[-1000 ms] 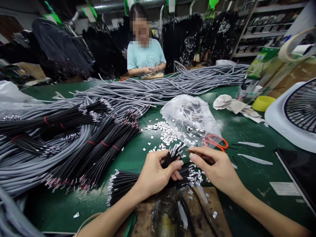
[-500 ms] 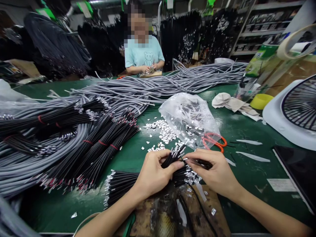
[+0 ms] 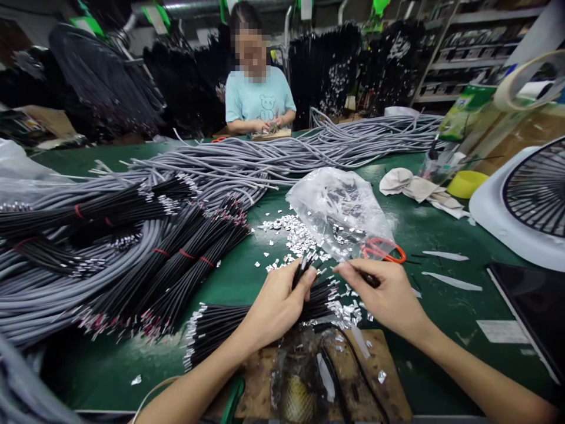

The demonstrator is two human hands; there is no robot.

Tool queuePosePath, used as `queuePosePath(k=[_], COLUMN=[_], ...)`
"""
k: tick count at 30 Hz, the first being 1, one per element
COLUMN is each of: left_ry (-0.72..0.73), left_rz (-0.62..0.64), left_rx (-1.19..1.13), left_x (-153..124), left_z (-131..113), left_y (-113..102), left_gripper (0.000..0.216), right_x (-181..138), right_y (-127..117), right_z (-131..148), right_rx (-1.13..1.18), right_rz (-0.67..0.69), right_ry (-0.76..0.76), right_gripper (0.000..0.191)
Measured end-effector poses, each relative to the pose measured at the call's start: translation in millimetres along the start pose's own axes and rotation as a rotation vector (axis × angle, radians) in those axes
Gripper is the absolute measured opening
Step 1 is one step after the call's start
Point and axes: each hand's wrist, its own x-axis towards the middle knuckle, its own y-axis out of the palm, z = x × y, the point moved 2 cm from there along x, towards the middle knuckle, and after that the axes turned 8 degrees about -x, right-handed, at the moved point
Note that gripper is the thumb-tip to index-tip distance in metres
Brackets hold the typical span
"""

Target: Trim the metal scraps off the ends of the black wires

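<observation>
My left hand (image 3: 280, 303) is closed round a small bunch of short black cables (image 3: 303, 272), their pale tips pointing up and away. A little to its right, my right hand (image 3: 391, 294) is pinched, thumb against fingers. Something dark shows inside its grip, and a tiny pale bit is at the fingertips; I cannot make out either one. Under my hands lies a larger bundle of black cables (image 3: 220, 327) with white ends. Small silvery foil pieces (image 3: 298, 235) are scattered beyond my left hand, and more foil pieces (image 3: 346, 312) lie below the gap between my hands.
A worn wooden board (image 3: 375, 365) lies in front of me. Beyond are a clear plastic bag (image 3: 344, 200) and orange-handled scissors (image 3: 399, 253). Grey cables (image 3: 273, 153) and tied black bundles (image 3: 185, 253) lie left and behind. A fan (image 3: 498, 218) stands right. A co-worker (image 3: 260, 100) sits opposite.
My hands have moved apart: the left slightly left with the cables, the right slightly right, away from the bunch. The view has shifted slightly.
</observation>
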Motion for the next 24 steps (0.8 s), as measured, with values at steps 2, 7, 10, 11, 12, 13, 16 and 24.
queuePosePath(k=[2, 7, 10, 11, 12, 13, 16, 24], left_ry=[-0.009, -0.019, -0.023, -0.036, -0.055, -0.078, -0.135, -0.121], left_rz=[-0.034, 0.026, 0.011, 0.003, -0.006, -0.015, -0.041, -0.063], left_rx=[0.074, 0.052, 0.034, 0.04, 0.039, 0.025, -0.077, -0.138], left_x=[-0.5, 1.0, 2.0, 1.8, 1.4, 0.7, -2.2, -7.4], left_z=[1.4, 3.9, 4.1, 4.3, 4.6, 5.1, 6.9, 9.3], left_y=[-0.6, -2.8, -5.4, -5.6, -5.4, -4.7, -1.3, 4.7], left_gripper=[0.037, 0.031, 0.027, 0.027, 0.027, 0.026, 0.023, 0.023], right_x=[-4.2, -7.0, -8.0, -8.5, -8.9, -9.2, -9.6, -9.7], right_y=[5.0, 9.9, 11.5, 11.7, 11.5, 11.0, 8.8, 14.3], right_z=[7.2, 8.4, 4.1, 4.0, 4.7, 5.9, 10.2, 19.0], right_rx=[0.065, 0.003, -0.06, -0.06, -0.044, -0.015, 0.111, 0.355], right_rz=[0.091, 0.329, 0.409, 0.409, 0.39, 0.353, 0.199, 0.108], right_ry=[-0.043, -0.087, -0.079, -0.074, -0.068, -0.057, 0.026, 0.14], right_gripper=[0.019, 0.014, 0.014, 0.013, 0.013, 0.013, 0.015, 0.019])
